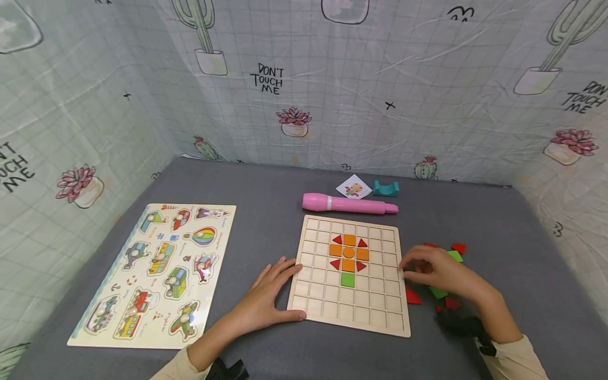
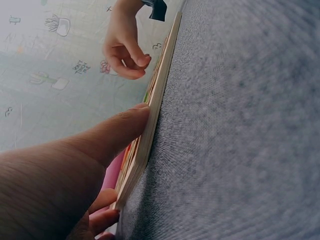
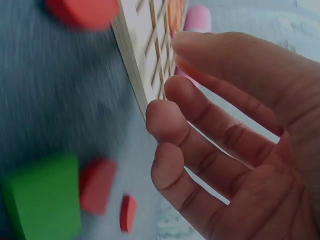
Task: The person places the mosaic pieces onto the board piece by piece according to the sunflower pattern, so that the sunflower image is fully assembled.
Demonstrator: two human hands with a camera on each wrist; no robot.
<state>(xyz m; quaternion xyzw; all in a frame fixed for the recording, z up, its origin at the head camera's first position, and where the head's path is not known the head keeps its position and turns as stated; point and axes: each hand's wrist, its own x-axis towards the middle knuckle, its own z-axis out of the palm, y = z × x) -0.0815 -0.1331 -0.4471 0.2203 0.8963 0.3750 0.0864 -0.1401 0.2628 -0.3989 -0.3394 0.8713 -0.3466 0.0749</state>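
Lying on the table point(image 1: 263, 232), the gridded board point(image 1: 325, 295) bears ten placed pieces point(image 1: 349, 252); loose pieces point(image 1: 455, 255) beside it apparently await placing. The left hand point(image 1: 266, 298) spreads against the board's edge; the right hand point(image 1: 442, 270), loosely curled, appears empty.

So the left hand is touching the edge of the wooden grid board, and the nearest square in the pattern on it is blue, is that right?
Not quite: that nearest square is green, not blue, as the head view shows. The left hand is indeed touching the edge of the wooden grid board.
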